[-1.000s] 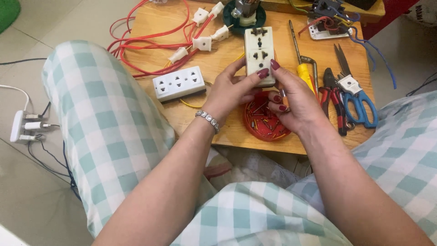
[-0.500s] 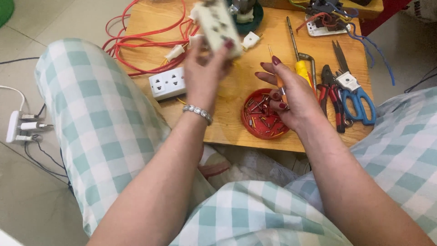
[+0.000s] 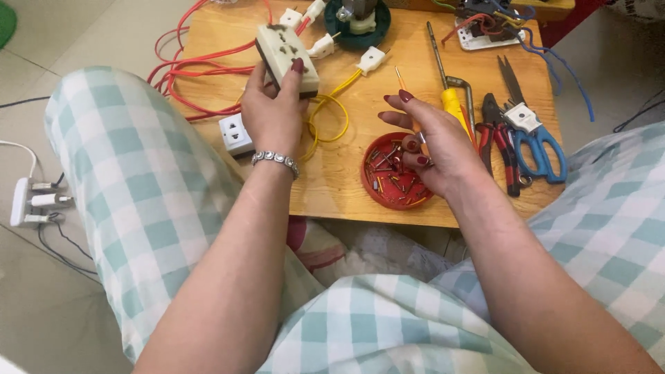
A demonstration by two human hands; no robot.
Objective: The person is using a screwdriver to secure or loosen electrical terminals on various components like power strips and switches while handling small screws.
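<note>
My left hand (image 3: 273, 114) holds a cream socket block (image 3: 286, 54) lifted above the wooden board (image 3: 346, 173), its holes facing up. My right hand (image 3: 433, 142) hovers over a red lid (image 3: 395, 181) filled with several small screws, with something small pinched between thumb and finger; I cannot tell what. A thin screwdriver with an orange shaft (image 3: 402, 79) pokes out from behind that hand. A white socket strip (image 3: 235, 135) lies on the board, partly hidden under my left wrist.
Red cable (image 3: 190, 66) coils at the board's left, a yellow wire loop (image 3: 332, 118) in the middle. A yellow-handled tool (image 3: 454, 97), pliers (image 3: 495, 135) and blue scissors (image 3: 537, 138) lie right. A power strip with plugs (image 3: 31, 201) sits on the floor, left.
My left hand lifted the socket block off the board and carried it up and left. My right hand let go of it and stayed over the red lid.
</note>
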